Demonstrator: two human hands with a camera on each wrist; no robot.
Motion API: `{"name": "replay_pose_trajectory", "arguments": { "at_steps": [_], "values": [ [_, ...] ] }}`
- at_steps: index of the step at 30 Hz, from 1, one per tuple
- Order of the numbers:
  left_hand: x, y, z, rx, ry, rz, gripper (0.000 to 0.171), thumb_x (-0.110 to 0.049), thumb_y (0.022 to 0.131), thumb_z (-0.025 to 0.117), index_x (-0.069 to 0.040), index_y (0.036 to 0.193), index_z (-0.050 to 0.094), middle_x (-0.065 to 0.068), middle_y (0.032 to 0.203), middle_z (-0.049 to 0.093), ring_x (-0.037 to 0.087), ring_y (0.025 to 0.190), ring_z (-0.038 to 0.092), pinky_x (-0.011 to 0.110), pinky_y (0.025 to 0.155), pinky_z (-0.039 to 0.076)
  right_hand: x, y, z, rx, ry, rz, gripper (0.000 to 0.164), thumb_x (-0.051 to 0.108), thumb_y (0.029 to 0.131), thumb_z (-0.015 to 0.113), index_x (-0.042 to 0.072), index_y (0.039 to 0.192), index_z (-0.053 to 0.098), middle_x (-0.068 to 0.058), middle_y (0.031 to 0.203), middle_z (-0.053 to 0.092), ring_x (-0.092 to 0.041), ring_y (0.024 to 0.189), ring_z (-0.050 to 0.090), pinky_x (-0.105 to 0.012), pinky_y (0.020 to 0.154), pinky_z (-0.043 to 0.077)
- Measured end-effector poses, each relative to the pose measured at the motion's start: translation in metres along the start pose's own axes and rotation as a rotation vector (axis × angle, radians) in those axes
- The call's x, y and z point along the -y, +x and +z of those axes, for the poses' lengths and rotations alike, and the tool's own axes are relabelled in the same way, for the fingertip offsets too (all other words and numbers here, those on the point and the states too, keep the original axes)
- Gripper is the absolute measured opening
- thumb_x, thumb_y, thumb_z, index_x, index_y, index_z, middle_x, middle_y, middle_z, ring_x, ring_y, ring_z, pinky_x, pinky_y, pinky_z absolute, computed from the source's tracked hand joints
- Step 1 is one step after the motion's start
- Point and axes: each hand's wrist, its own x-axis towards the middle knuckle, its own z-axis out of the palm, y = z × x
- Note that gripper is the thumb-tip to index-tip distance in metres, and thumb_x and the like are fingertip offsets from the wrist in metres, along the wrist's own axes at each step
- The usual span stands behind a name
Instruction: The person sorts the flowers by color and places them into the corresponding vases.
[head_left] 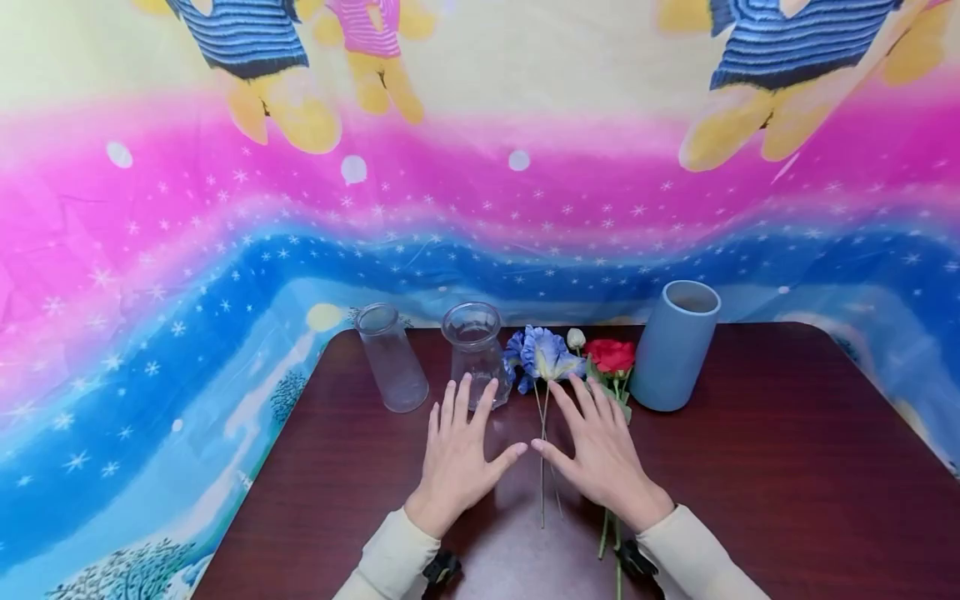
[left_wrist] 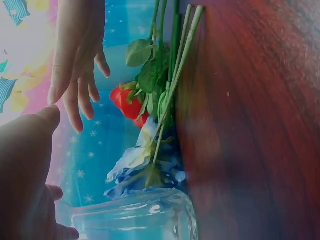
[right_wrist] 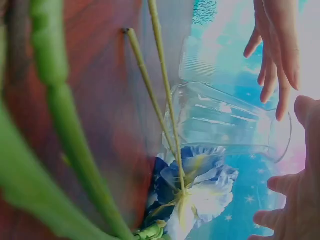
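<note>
In the head view my left hand [head_left: 459, 454] is held over the table with fingers spread, in front of a flared clear glass vase [head_left: 474, 354]. My right hand [head_left: 603, 454] hovers likewise, fingers spread above the flower stems; neither hand holds anything. The two thumbs point at each other with a small gap in the head view. Between and beyond the hands lie blue-and-white irises [head_left: 546, 353], a red rose [head_left: 611, 356] and a white bud [head_left: 576, 338]. Their green stems [right_wrist: 167, 95] run toward the table's front, partly hidden by the right hand.
A narrow, ribbed clear glass vase [head_left: 393, 362] stands at the back left. At the back right is a tall blue-grey vase [head_left: 675, 350]. The dark reddish wooden table [head_left: 787, 467] ends at a colourful printed cloth [head_left: 480, 192] hanging behind it.
</note>
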Motion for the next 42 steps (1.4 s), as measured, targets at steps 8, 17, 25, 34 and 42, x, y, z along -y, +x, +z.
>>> {"name": "replay_pose_trajectory", "arguments": {
  "at_steps": [8, 17, 25, 34, 42],
  "values": [
    [0.008, -0.004, -0.007, -0.047, 0.004, -0.011, 0.092, -0.073, 0.085, 0.060, -0.028, 0.159, 0.030, 0.014, 0.163, 0.034, 0.038, 0.150, 0.034, 0.059, 0.113, 0.038, 0.006, 0.005, -0.008, -0.009, 0.015, -0.033, 0.083, 0.065, 0.091, 0.060, 0.023, 0.158, 0.034, -0.018, 0.160, 0.035, -0.043, 0.148, 0.031, -0.068, 0.113, 0.032],
    [0.015, -0.005, -0.013, -0.113, -0.010, 0.003, 0.085, -0.069, 0.084, 0.065, -0.023, 0.152, 0.043, 0.014, 0.153, 0.045, 0.037, 0.141, 0.044, 0.056, 0.107, 0.045, 0.017, 0.008, -0.014, 0.001, 0.051, -0.058, 0.081, 0.064, 0.091, 0.060, 0.022, 0.156, 0.038, -0.015, 0.157, 0.040, -0.038, 0.145, 0.038, -0.065, 0.110, 0.038],
    [0.026, -0.008, -0.018, -0.178, 0.008, 0.012, 0.080, -0.063, 0.084, 0.068, -0.019, 0.148, 0.047, 0.012, 0.143, 0.054, 0.033, 0.131, 0.052, 0.052, 0.099, 0.050, 0.029, 0.010, -0.012, 0.019, 0.068, -0.067, 0.078, 0.062, 0.091, 0.063, 0.017, 0.152, 0.045, -0.017, 0.152, 0.047, -0.037, 0.141, 0.045, -0.061, 0.107, 0.043],
    [0.038, -0.011, -0.023, -0.206, -0.006, -0.024, 0.073, -0.056, 0.084, 0.073, -0.015, 0.141, 0.054, 0.012, 0.137, 0.057, 0.033, 0.125, 0.057, 0.052, 0.090, 0.054, 0.037, 0.013, -0.011, 0.012, 0.062, -0.081, 0.074, 0.060, 0.089, 0.067, 0.014, 0.145, 0.053, -0.016, 0.145, 0.055, -0.035, 0.134, 0.052, -0.058, 0.100, 0.049],
    [0.048, -0.012, -0.029, -0.232, -0.018, -0.030, 0.060, -0.047, 0.085, 0.074, -0.014, 0.133, 0.060, 0.011, 0.129, 0.062, 0.033, 0.119, 0.060, 0.051, 0.083, 0.056, 0.046, 0.018, -0.009, 0.059, 0.066, -0.088, 0.070, 0.061, 0.090, 0.064, 0.017, 0.143, 0.055, -0.013, 0.143, 0.056, -0.032, 0.134, 0.053, -0.056, 0.100, 0.050]
  ]
}}
